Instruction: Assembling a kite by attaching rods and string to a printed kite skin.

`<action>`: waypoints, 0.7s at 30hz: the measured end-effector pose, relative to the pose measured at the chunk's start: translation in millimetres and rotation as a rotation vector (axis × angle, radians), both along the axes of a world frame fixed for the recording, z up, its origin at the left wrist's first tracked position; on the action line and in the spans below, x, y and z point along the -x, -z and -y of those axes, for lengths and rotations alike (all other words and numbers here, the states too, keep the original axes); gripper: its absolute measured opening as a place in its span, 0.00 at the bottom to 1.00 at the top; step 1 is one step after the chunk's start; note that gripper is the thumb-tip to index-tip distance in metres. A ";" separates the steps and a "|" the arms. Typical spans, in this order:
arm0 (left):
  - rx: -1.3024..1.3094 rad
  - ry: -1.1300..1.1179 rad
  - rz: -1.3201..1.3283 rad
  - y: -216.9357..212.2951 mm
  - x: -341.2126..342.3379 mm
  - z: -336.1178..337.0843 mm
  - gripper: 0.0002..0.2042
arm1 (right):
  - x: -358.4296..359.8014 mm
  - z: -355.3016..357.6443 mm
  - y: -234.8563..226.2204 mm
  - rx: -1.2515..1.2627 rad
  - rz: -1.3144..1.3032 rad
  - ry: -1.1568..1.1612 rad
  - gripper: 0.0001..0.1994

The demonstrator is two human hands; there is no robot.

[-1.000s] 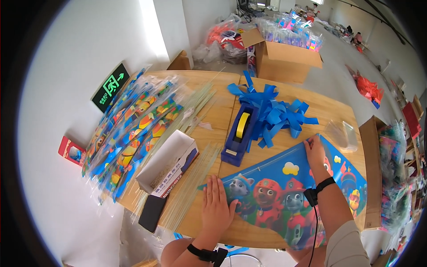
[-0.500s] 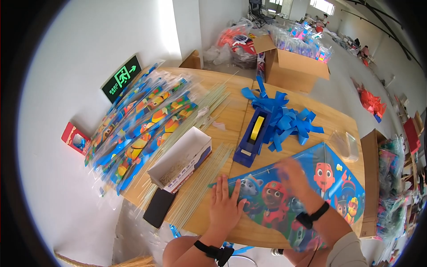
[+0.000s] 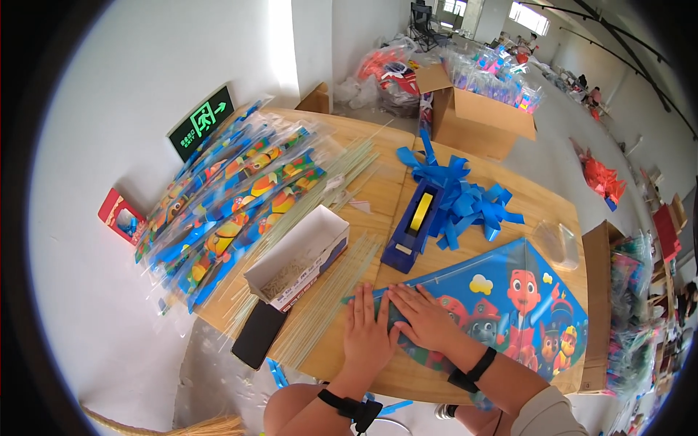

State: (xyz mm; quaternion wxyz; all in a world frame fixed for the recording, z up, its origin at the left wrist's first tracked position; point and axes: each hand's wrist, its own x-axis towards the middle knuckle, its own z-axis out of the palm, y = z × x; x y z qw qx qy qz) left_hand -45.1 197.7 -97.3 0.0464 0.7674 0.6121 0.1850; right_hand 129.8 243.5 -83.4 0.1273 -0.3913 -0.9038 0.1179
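Note:
A blue kite sail (image 3: 502, 276) printed with cartoon characters lies flat on the near right of the wooden table, its narrow corner toward the left. My left hand (image 3: 367, 336) rests on that corner, palm down with fingers stretched out. Right beside it, my right hand (image 3: 427, 320) presses flat on the sail's upper edge, fingers extended and nearly touching the left ones. Along this edge a thin pale rod shows through. Just beyond my hands stands a blue tape dispenser (image 3: 401, 243) with a yellow roll.
Blue ribbon strips (image 3: 465, 190) lie behind the dispenser. Left of my hands are thin pale rods (image 3: 325, 309), an open white box (image 3: 299, 258) of small pieces, a black phone (image 3: 259, 336) and bagged printed kites (image 3: 236, 207). Cardboard boxes (image 3: 483, 120) stand beyond the table.
My right hand, blurred over the middle of the sail before, has moved left along its upper edge to beside my left hand. The left hand stays on the corner.

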 end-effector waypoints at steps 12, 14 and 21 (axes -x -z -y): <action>0.011 0.006 0.008 -1.1 1.5 0.0 0.33 | -53.1 -12.6 -5.8 -0.067 0.171 0.025 0.34; 0.021 0.011 0.013 -1.0 1.6 -0.3 0.33 | -61.0 -12.0 -5.6 -0.018 0.152 0.032 0.35; 0.003 0.018 -0.003 0.2 1.8 -1.3 0.33 | -81.7 -14.7 -1.1 0.011 0.068 0.093 0.35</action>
